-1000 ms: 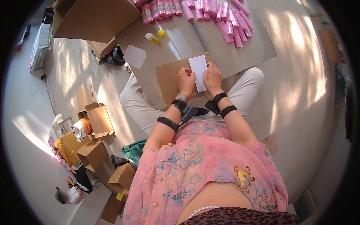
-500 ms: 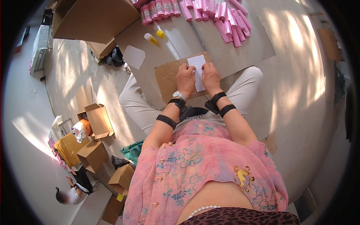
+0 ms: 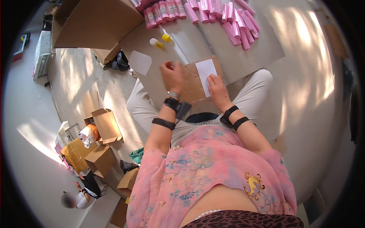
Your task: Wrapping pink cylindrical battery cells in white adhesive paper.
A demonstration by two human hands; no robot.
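Clock directions run from the white paper strip (image 3: 205, 71), with twelve o'clock pointing away from the wearer.

Nearest, at six o'clock, are the wearer's pink floral top (image 3: 209, 146) and, beyond it, light trousers (image 3: 141, 104), the knees spread to either side. Black straps (image 3: 163, 123) band both forearms, and a silver band (image 3: 174, 94) circles the left wrist.

The strip lies lengthwise, slightly tilted, on the right part of a brown cardboard piece (image 3: 193, 91), which rests on the grey tabletop (image 3: 262, 53). The right hand (image 3: 218, 91) reaches in from about five o'clock, its fingertips on the strip. The left hand (image 3: 172, 76) is at nine o'clock, by the cardboard's left edge and apart from the strip, fingers bent. Whether either grip is apart or closed I cannot tell: the left is blurred and the right one's underside is hidden.

Between nine and ten lies a white card (image 3: 140, 63) with rounded corners. At ten is a yellow tube (image 3: 156, 43) with a white end, and just beside it a yellow cap (image 3: 166, 37). Farther out, labelled pink rolls (image 3: 163, 11) line up at eleven, and shiny pink rolls (image 3: 237, 24) lie heaped at one.

A large cardboard box (image 3: 95, 22) stands at ten, a black bag (image 3: 120, 61) just below it. On the floor (image 3: 304, 79) at eight is an open carton (image 3: 106, 125) beside an orange-and-white bag (image 3: 88, 135). Farthest, between seven and eight, another person (image 3: 83, 197) wears a white top.
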